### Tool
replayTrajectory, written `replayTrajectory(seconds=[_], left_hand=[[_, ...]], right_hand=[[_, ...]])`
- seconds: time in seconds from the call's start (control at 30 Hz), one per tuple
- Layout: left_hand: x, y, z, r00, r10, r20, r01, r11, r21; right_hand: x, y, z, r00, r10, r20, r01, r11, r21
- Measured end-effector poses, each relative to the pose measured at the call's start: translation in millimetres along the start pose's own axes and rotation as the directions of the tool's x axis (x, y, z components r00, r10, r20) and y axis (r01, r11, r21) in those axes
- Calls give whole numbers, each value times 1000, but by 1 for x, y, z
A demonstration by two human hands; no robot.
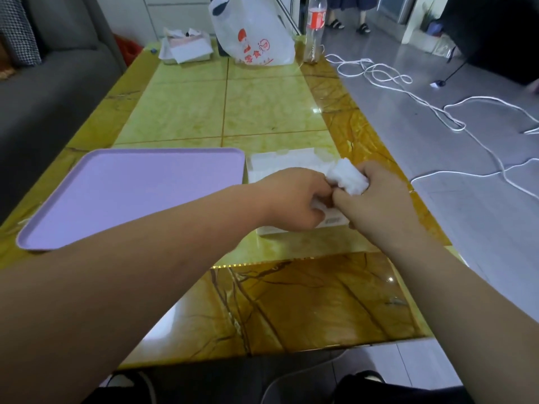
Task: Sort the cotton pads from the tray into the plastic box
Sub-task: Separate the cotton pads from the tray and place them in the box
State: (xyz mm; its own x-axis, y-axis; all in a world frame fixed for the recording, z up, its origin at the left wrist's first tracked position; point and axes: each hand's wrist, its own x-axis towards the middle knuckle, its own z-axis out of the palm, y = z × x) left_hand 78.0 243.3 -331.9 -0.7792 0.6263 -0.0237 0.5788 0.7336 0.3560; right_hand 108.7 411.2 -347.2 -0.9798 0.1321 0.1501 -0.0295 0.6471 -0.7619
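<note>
Both hands (294,198) on cotton pads (347,179), tray (131,193) beside

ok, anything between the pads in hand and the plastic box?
Nothing visible. The right hand holds the cotton pads directly over the plastic box, with the left hand beside it. The tray sits off to the left.

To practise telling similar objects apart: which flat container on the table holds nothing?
The purple tray, left of both hands: its surface is bare, while the clear plastic box beside it holds white cotton pads.

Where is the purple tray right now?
In the head view the purple tray lies on the table's left side, directly left of the plastic box.
</note>
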Motion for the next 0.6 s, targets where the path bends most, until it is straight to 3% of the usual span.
replayTrajectory(seconds=[0.27,0.47,0.6], left_hand=[[-3,-5,-5,996,-75,-44,71,995,-73],[-14,-13,-9,987,-148,-62,129,963,-238],[-14,-12,-7,983,-162,-81,134,952,-274]], right_hand=[[1,-13,4,997,-83,0,74,898,-434],[-4,-20,0,993,-92,79,117,892,-437],[-3,-25,-2,994,-101,50,112,856,-505]])
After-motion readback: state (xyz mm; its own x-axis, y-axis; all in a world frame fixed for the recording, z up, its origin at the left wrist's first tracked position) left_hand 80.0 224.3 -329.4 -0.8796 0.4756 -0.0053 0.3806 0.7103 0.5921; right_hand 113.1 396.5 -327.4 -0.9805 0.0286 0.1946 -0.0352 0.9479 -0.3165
